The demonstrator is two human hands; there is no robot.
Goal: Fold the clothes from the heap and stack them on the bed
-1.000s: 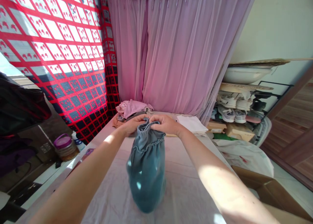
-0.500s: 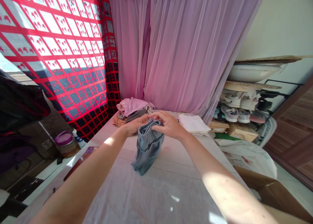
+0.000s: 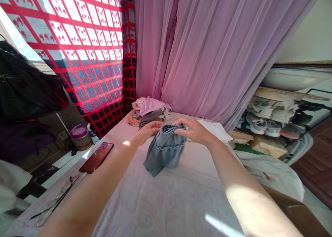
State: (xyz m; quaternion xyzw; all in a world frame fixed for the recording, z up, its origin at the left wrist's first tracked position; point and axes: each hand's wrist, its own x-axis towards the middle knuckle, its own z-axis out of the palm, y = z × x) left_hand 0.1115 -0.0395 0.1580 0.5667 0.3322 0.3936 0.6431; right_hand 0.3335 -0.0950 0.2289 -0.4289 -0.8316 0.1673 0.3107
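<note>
A small blue denim garment point(image 3: 166, 149) with a gathered elastic waistband and a ruffled seam hangs above the table from both my hands. Whether it is shorts or a skirt I cannot tell. My right hand point(image 3: 193, 130) pinches the right side of the waistband, thumb in front and fingers behind. On the opposite side, my left hand point(image 3: 149, 131) holds the waistband's edge, its fingertips partly hidden behind the cloth. Just beyond the left hand lies a pile of clothes point(image 3: 151, 109) in pink, grey and brown. Folded white cloth point(image 3: 216, 130) lies past my right hand.
A phone point(image 3: 97, 157) and eyeglasses point(image 3: 58, 199) lie along the left edge of the covered table point(image 3: 155, 206). A purple-lidded jar point(image 3: 80, 136) stands at left. Shoes point(image 3: 261, 123) fill a rack at right, above a cardboard box point(image 3: 295, 209). Pink curtains point(image 3: 207, 50) hang behind.
The view has turned left and brought the phone and eyeglasses into sight. The denim garment has swung and spread wider below its waistband, with both hands still on it.
</note>
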